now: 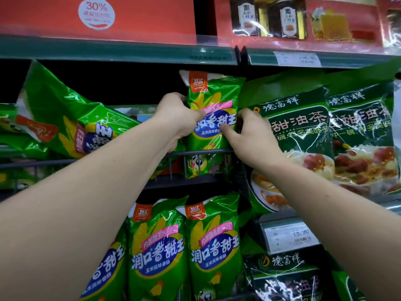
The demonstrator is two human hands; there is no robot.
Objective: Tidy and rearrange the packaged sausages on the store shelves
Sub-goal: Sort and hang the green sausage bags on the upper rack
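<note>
Above both my hands runs the green shelf edge (108, 49), and on it stand red boxes (141, 16), cut off by the top of the view. One of them, up and to the right of my right hand, shows jars (282, 18) through a clear window.

Right of my right hand stand two big dark-green bags (303, 131) with a bowl of food printed on them. The nearer one presses against the back of that hand and crowds the spot beside it. Left of my left arm a bright green sausage bag (65, 114) leans tilted, its top corner up and to the left. Below my forearms two more sausage bags (158, 246) stand upright side by side, their bottoms cut off by the lower edge.

Between my hands is the sausage bag I hold (213, 98), upright on the middle shelf. My left hand (178, 118) grips its left edge, thumb on the front, fingers curled behind and hidden. My right hand (251, 137) pinches its right edge, thumb on the front.

A dark wire rail (184, 152) crosses just below my hands and in front of the bag's lower part. A price tag (290, 235) sits under my right forearm. The space behind the bags is too dark to make out, and the packs at far left are blurred.
</note>
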